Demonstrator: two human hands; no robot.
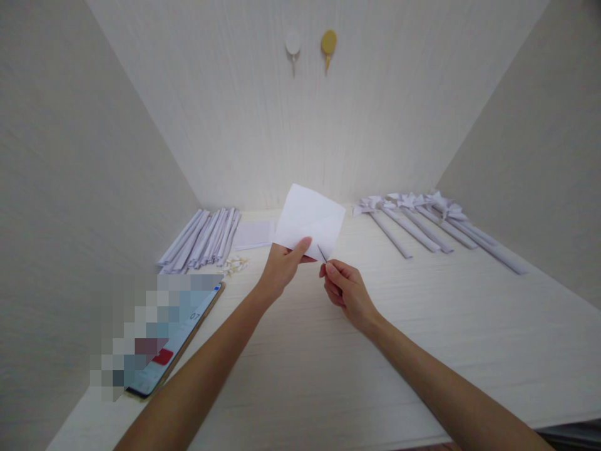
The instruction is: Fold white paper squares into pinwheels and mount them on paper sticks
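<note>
Well, left hand (284, 264) holds white paper (310, 214) — right hand (348, 289), a slim tool (322, 253).

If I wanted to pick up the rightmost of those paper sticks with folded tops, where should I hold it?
Probably near the close end of the rightmost paper stick, coming from the person's near right side: that end lies bare, apart from its neighbours, while the folded tops crowd together at the back.

Plain white sheet (307, 216), dark tool (322, 253), white again on rolls (213, 238) and pinwheels (408, 202)! Faint streaks run along the whitish table (399, 376), up the greyish wall (319, 131); white hook (293, 42) here, mustard hook (329, 42) there, red on the phone (183, 329)!
</note>
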